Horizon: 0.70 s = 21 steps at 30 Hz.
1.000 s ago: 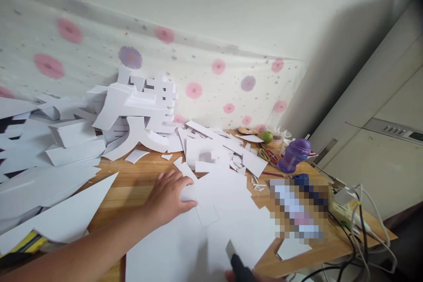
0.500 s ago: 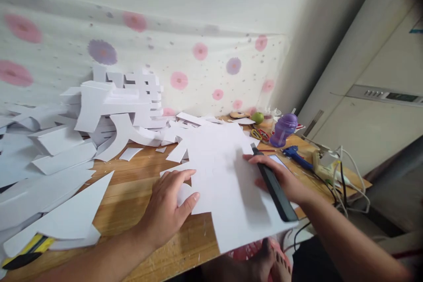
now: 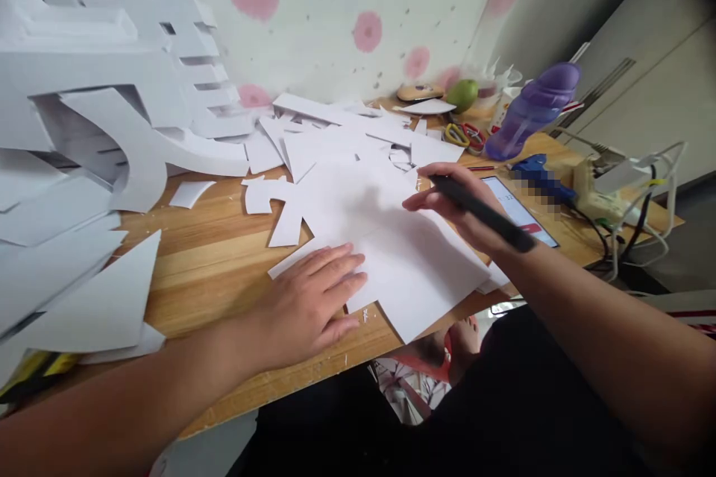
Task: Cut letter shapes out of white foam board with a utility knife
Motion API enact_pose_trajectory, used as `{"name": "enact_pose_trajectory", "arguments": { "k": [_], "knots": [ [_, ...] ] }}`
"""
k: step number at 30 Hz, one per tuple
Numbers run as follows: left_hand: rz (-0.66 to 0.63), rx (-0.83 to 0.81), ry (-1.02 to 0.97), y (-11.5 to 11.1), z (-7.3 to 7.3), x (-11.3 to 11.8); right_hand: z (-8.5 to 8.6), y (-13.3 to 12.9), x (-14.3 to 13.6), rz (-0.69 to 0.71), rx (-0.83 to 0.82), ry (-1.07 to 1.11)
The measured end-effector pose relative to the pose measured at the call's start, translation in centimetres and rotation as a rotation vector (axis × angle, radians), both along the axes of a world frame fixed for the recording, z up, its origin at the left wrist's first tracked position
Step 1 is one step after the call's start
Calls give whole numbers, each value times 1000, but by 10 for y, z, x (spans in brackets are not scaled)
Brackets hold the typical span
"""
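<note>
"Where's that white sheet (image 3: 414, 261) lying?"

"On the wooden table (image 3: 212, 238), right in front of the person, its near corner close to the edge. The left hand (image 3: 316, 291) rests flat on its left side, fingers slightly apart, gripping nothing."

"And the right hand (image 3: 464, 201)?"

"Its fingers are closed round a black tool (image 3: 484, 212), over the sheet's right side. The tip's too blurred for me to tell much."

"Looks cramped over there."

"It is. Loose paper scraps (image 3: 335, 134) crowd the sheet's far side, with scissors (image 3: 464, 136) just past them and a purple bottle (image 3: 534, 108) next to those. A phone (image 3: 520, 209) lies beside the right hand, partly behind it, near a blue tool (image 3: 537, 171) and a tangle of cables (image 3: 641, 209)."

"What about the left?"

"Big white cut-outs (image 3: 139, 74) stand piled against the flowered wall covering (image 3: 318, 22), and something yellow and black (image 3: 39, 373) pokes out behind the left forearm."
</note>
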<state>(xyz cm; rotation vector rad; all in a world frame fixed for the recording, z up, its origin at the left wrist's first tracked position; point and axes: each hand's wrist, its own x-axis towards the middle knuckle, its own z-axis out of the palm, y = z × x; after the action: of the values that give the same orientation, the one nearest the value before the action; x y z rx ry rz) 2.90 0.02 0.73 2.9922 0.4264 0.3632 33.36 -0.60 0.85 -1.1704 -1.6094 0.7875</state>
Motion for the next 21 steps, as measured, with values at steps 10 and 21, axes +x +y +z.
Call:
{"name": "enact_pose_trajectory", "arguments": {
  "k": [10,21],
  "knots": [
    [-23,12,174,5,-9,-2,12,-55,-15,-181,-204,300],
    [30,28,83,4,-13,3,-13,-60,-23,-291,-180,18]
  ]
}}
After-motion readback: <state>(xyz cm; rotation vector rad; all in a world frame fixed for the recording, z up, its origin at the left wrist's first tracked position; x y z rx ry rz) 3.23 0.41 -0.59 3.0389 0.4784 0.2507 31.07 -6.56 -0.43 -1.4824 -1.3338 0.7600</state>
